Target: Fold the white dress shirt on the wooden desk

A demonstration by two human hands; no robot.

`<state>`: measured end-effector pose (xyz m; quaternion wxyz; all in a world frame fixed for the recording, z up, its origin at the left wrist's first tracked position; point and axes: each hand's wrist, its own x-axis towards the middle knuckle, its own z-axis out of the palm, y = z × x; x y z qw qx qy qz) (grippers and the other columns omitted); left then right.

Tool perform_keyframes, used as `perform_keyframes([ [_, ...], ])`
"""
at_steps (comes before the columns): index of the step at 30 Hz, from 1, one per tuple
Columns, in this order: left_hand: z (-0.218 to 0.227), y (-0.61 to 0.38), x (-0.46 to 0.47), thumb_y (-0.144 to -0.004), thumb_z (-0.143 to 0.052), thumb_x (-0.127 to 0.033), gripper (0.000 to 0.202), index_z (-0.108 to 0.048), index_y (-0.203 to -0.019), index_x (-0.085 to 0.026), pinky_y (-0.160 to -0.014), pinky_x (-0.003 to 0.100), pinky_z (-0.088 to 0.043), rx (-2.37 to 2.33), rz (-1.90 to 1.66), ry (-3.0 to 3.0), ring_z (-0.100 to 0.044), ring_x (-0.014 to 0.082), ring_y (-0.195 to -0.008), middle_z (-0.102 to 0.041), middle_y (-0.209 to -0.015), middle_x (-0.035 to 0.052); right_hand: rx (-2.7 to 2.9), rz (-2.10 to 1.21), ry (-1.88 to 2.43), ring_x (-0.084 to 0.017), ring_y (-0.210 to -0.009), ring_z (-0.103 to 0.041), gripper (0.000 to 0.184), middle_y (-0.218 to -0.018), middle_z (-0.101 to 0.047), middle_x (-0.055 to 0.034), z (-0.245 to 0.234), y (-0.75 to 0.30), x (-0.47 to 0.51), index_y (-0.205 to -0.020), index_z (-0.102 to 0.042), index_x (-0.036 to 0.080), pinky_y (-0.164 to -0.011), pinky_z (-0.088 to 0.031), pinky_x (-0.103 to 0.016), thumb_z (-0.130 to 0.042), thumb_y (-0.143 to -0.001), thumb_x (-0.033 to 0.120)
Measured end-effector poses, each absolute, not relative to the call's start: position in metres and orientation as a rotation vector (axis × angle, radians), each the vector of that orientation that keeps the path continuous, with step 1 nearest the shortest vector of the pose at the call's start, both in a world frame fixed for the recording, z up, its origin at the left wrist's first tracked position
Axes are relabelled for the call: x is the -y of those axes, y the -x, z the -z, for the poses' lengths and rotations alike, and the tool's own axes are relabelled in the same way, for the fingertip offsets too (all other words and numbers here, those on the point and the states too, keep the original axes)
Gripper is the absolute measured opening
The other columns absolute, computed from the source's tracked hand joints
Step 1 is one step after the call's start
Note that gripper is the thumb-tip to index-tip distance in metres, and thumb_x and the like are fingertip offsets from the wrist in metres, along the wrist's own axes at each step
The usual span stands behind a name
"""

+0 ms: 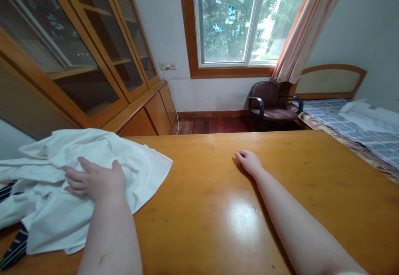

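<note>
"While the left hand lies palm down at the lower left of the frame, how do its fingers stand?"

"They're spread, pointing toward the left edge, with the thumb held apart. Beneath them is a crumpled white cloth garment, bunched on its left, one smoother, pointed panel reaching toward the middle."

"Is any of it pinched?"

"I cannot tell at the fingertips; the hand looks laid flat over it."

"And the right hand?"

"Just right of centre, well apart from the garment, its fingers drawn together and loosely curled. It is at the glossy yellow-brown wooden table, which spans the lower half."

"What shows at the garment's edge?"

"Black fabric with thin white stripes, poking out at the lower left."

"Beyond that?"

"A tall, glass-doored wooden cabinet fills the upper left. Beside it, a white wall socket has a white cord hanging down. A white-framed sliding window takes the top centre, with a pale pink curtain at its right. Below the curtain, a maroon chair with black armrests stands near a bed with a blue-grey checked sheet, at the right edge."
</note>
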<state>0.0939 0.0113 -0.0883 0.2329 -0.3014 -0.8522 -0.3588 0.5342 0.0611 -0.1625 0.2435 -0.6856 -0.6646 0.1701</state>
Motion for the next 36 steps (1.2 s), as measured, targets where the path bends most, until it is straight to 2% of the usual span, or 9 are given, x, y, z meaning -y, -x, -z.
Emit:
perform_keyframes([
  [3, 0.102, -0.075, -0.020, -0.075, -0.055, -0.039, 0.071, -0.032, -0.138, -0.018, -0.092, 0.054, -0.035, 2.507, 0.870, 0.710, -0.043, 0.0360, -0.118, -0.046, -0.134, 0.0203, 1.814, -0.475, 1.874, -0.012, -0.052, -0.042, 0.042, -0.051, -0.043, 0.0028, 0.162, -0.535, -0.061, -0.055, -0.041, 0.020, -0.050, -0.021, -0.024, -0.039, -0.083, 0.050],
  [7, 0.114, -0.065, -0.026, -0.076, -0.045, -0.029, 0.049, -0.048, -0.125, -0.023, -0.084, 0.053, -0.038, 2.569, 0.860, 0.646, -0.051, 0.0344, -0.105, -0.060, -0.115, 0.0155, 1.820, -0.476, 1.867, -0.012, -0.053, -0.042, 0.041, -0.052, -0.043, 0.0028, 0.162, -0.535, -0.061, -0.055, -0.041, 0.020, -0.050, -0.021, -0.025, -0.039, -0.082, 0.050],
  [10, 0.113, -0.068, -0.021, -0.077, -0.043, -0.030, 0.035, -0.060, -0.107, -0.023, -0.084, 0.052, -0.037, 2.480, 0.985, 0.647, -0.053, 0.0331, -0.100, -0.061, -0.108, 0.0131, 1.819, -0.475, 1.871, -0.012, -0.053, -0.042, 0.041, -0.052, -0.044, 0.0026, 0.162, -0.535, -0.061, -0.054, -0.042, 0.020, -0.049, -0.021, -0.025, -0.039, -0.082, 0.050],
  [15, 0.109, -0.076, -0.014, -0.082, -0.037, -0.028, 0.027, -0.054, -0.103, -0.023, -0.089, 0.040, -0.038, 2.024, 1.266, 0.727, -0.050, 0.0237, -0.107, -0.053, -0.113, 0.0116, 1.811, -0.483, 1.869, -0.012, -0.052, -0.042, 0.041, -0.052, -0.044, 0.0029, 0.164, -0.536, -0.062, -0.055, -0.042, 0.020, -0.049, -0.021, -0.024, -0.040, -0.082, 0.051],
  [21, 0.117, -0.095, -0.021, -0.077, -0.045, -0.031, 0.013, -0.051, -0.079, -0.019, -0.081, 0.036, -0.043, 1.661, 1.214, 1.208, -0.056, 0.0238, -0.087, -0.058, -0.082, 0.0104, 1.801, -0.483, 1.865, -0.012, -0.053, -0.042, 0.041, -0.052, -0.045, 0.0029, 0.166, -0.536, -0.064, -0.055, -0.041, 0.020, -0.050, -0.021, -0.025, -0.040, -0.082, 0.051],
  [23, 0.117, -0.114, -0.023, -0.076, -0.048, -0.029, 0.013, -0.055, -0.079, -0.019, -0.080, 0.035, -0.043, 1.697, 1.095, 1.511, -0.058, 0.0238, -0.083, -0.061, -0.080, 0.0091, 1.798, -0.485, 1.864, -0.012, -0.053, -0.042, 0.042, -0.052, -0.044, 0.0029, 0.166, -0.536, -0.064, -0.055, -0.041, 0.020, -0.050, -0.021, -0.024, -0.040, -0.082, 0.051],
  [28, 0.115, -0.172, -0.029, -0.082, -0.042, -0.028, 0.028, -0.061, -0.100, -0.020, -0.079, 0.032, -0.043, 2.029, 0.598, 2.054, -0.060, 0.0226, -0.088, -0.065, -0.099, 0.0079, 1.799, -0.491, 1.864, -0.012, -0.054, -0.042, 0.042, -0.052, -0.045, 0.0026, 0.165, -0.536, -0.064, -0.055, -0.041, 0.020, -0.050, -0.022, -0.024, -0.039, -0.082, 0.051],
  [32, 0.121, -0.190, -0.032, -0.081, -0.047, -0.034, 0.029, -0.065, -0.098, -0.019, -0.076, 0.032, -0.045, 2.129, 0.157, 2.405, -0.062, 0.0241, -0.086, -0.066, -0.099, 0.0090, 1.790, -0.492, 1.861, -0.011, -0.052, -0.041, 0.041, -0.051, -0.044, 0.0028, 0.165, -0.536, -0.064, -0.055, -0.041, 0.020, -0.049, -0.021, -0.025, -0.039, -0.082, 0.051],
  [36, 0.111, -0.181, -0.028, -0.085, -0.041, -0.032, 0.032, -0.064, -0.103, -0.019, -0.085, 0.029, -0.043, 2.086, 0.576, 2.377, -0.060, 0.0210, -0.095, -0.066, -0.104, 0.0074, 1.791, -0.488, 1.840, -0.011, -0.051, -0.040, 0.042, -0.051, -0.042, 0.0030, 0.168, -0.537, -0.065, -0.054, -0.040, 0.019, -0.049, -0.021, -0.025, -0.040, -0.082, 0.052],
])
